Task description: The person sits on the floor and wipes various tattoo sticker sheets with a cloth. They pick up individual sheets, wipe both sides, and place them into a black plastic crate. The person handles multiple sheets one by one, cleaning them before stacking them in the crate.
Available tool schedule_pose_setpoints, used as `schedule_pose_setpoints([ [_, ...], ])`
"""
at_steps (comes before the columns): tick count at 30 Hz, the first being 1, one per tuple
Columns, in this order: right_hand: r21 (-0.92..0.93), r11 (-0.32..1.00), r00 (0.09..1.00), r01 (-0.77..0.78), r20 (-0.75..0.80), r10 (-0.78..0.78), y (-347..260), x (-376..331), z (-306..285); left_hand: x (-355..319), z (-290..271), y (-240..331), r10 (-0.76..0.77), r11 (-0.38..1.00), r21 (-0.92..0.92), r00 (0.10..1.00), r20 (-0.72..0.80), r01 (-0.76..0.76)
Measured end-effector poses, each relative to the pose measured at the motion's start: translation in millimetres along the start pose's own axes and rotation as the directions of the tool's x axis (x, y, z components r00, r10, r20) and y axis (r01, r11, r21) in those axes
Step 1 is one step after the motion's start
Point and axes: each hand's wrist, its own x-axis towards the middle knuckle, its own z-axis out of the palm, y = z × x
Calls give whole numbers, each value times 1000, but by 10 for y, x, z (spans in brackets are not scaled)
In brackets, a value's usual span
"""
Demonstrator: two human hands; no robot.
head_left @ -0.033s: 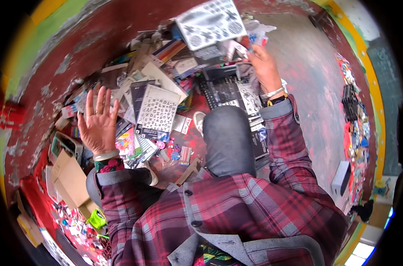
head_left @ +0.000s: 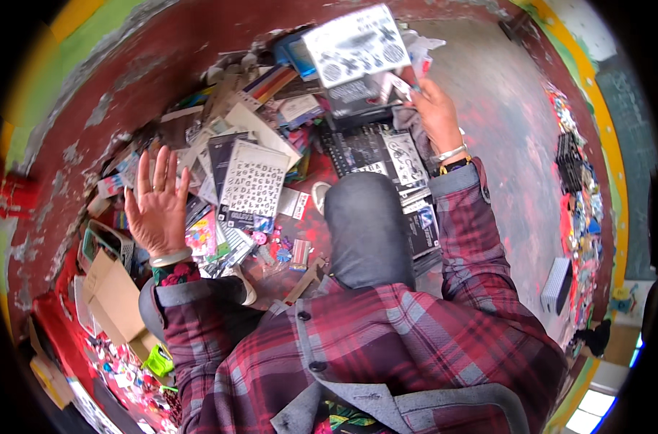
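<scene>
Sticker sheet [head_left: 358, 45] pinched in right grip [head_left: 436, 108] (left grip [head_left: 157, 210] wide, empty).

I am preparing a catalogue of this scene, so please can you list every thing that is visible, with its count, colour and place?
Sticker sheet: one, white with black patterns, held up at top centre.
Letter sheet: one, white and black, on the pile, centre left.
Flat packets: many, mixed colours, heaped on the red floor.
Cardboard box: one, brown, lower left.
Small goods: many, mixed colours, along the right wall.
Knee: one, grey trousers, centre.
Left hand: open, palm up, empty.
Right hand: fingers gripping the sticker sheet.
</scene>
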Motion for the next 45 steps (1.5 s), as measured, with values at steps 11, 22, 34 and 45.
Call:
schedule_pose_setpoints([
  [11, -108, 813, 815, -572, -184, 549, 3054, -1630, -1353, 118, -495, -380, -246, 964, 97, 969, -16, 246],
  [22, -36, 746, 745, -665, 45, 666, 3134, -1814, -635, 59, -900, -559, -370, 889, 214, 911, -185, 404],
  [34, -660, 508, 666, -554, 15, 746, 3646, -1850, -304, 29, -996, -691, -380, 834, 289, 870, -314, 469],
  [45, -950, 274, 481, -153, 170, 860, 3671, -1828, -318, 30, -1007, -757, -392, 810, 289, 838, -380, 510],
])
